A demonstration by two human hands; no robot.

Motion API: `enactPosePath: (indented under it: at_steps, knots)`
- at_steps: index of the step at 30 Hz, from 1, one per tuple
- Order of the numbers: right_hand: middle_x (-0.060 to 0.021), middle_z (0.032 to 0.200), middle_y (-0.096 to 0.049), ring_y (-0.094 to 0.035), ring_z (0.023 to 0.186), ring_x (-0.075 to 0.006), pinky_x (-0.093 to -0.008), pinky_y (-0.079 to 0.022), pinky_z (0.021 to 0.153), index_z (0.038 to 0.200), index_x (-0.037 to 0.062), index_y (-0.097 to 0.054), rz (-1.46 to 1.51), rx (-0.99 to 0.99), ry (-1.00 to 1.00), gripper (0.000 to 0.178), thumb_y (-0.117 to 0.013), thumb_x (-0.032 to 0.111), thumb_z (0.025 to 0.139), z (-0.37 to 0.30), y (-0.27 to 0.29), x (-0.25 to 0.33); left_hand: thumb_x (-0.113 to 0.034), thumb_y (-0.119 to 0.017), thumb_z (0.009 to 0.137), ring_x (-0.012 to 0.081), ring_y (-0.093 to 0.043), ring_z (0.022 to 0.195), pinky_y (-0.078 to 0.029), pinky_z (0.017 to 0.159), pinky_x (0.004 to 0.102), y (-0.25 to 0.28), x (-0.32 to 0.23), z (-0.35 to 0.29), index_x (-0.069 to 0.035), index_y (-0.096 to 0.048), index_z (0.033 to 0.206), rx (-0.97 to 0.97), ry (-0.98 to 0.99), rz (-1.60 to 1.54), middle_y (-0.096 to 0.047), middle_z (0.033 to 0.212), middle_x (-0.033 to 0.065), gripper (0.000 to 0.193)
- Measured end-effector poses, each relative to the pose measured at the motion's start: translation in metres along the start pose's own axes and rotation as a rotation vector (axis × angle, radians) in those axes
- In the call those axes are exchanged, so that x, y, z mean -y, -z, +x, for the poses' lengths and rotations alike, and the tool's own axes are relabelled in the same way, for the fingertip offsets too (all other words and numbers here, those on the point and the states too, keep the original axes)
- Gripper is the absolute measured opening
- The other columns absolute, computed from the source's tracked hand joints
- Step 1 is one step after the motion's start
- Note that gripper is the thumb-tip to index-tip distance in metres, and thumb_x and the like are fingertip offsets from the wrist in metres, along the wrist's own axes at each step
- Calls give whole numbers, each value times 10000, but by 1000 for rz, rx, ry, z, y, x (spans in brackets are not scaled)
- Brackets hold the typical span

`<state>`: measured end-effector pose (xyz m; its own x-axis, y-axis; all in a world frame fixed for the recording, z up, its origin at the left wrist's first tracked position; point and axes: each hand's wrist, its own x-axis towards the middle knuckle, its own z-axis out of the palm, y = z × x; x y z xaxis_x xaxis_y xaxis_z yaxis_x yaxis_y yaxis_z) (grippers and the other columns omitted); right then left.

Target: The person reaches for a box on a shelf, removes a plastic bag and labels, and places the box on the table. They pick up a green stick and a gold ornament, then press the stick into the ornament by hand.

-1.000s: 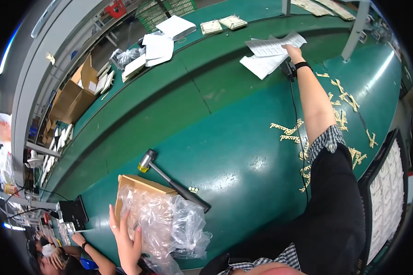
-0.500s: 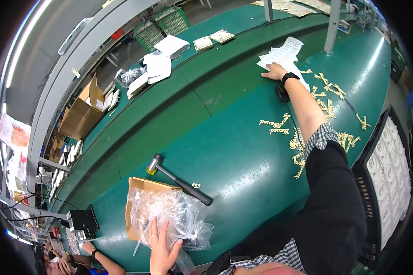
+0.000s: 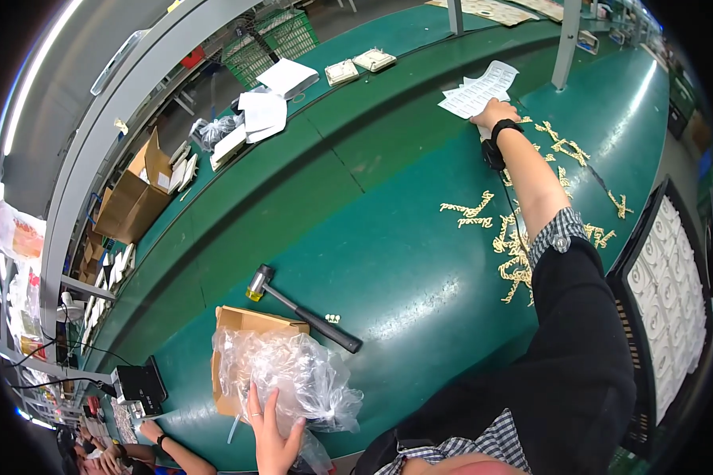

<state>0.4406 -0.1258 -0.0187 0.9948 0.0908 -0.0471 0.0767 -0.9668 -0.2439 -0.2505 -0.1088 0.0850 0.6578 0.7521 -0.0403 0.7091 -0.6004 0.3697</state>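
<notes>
My left hand (image 3: 273, 431) rests with fingers spread against a crumpled clear plastic bag (image 3: 293, 372) that spills out of a shallow brown cardboard box (image 3: 245, 321) at the near edge of the green bench. My right arm stretches far across the bench. My right hand (image 3: 491, 115), with a black band on its wrist, grips the near edge of a stack of white printed paper sheets (image 3: 479, 87). Gold cut-out script pieces (image 3: 515, 253) lie scattered beside that forearm.
A black-handled mallet (image 3: 301, 309) lies just beyond the box. A black tray of white moulded parts (image 3: 665, 285) stands at the right edge. Cardboard boxes (image 3: 131, 202), paper stacks (image 3: 265, 107) and a green basket (image 3: 273, 36) line the far side. Another person's hand (image 3: 146, 431) shows at lower left.
My left hand has slid right along the plastic bag. My right hand has stayed on the white sheets while the view shifted.
</notes>
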Motion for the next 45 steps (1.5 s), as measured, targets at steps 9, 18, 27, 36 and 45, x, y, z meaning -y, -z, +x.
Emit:
enactPosePath:
  at_steps: [9,18,27,36,45]
  knots:
    - [-147,1232,-543,-496,1162,-297,-401,-402,935,1223,86,-536,121,6,9,698,-669,495,673,14,-4,15,-150,-654,761,390,-101,1376,-115,1093,491,5,-6,-3,-93,-402,1355,19,0,-1,-172,1480,208,648]
    - [-183,1357,-424,-372,1279,-331,-444,-298,1024,1331,161,-452,291,212,640,799,-605,628,701,50,-36,17,-85,-666,667,403,-238,1328,-241,1065,431,-6,1,6,-50,-449,1273,12,12,26,-198,1468,216,645]
    - [-191,1428,-307,-189,1364,-348,-511,-162,1063,1355,269,-425,-110,220,630,751,-483,706,748,2,-20,22,-99,-637,693,398,-280,1311,-260,1054,438,-8,-1,11,-51,-441,1283,32,-10,23,-197,1472,212,623]
    - [-174,1394,-361,-291,1304,-362,-510,-228,1026,1320,179,-458,-243,-149,403,621,-449,569,836,23,-40,10,-140,-666,740,404,-101,1371,-101,1086,520,-2,3,5,-100,-402,1356,68,-23,-46,-167,1486,199,671]
    - [-166,1311,-447,-380,1237,-334,-486,-268,994,1321,130,-432,-116,-80,441,601,-441,520,863,27,-17,-5,-121,-631,743,420,-174,1343,-157,1076,510,-6,13,9,-97,-422,1345,31,-64,-21,-196,1475,211,637]
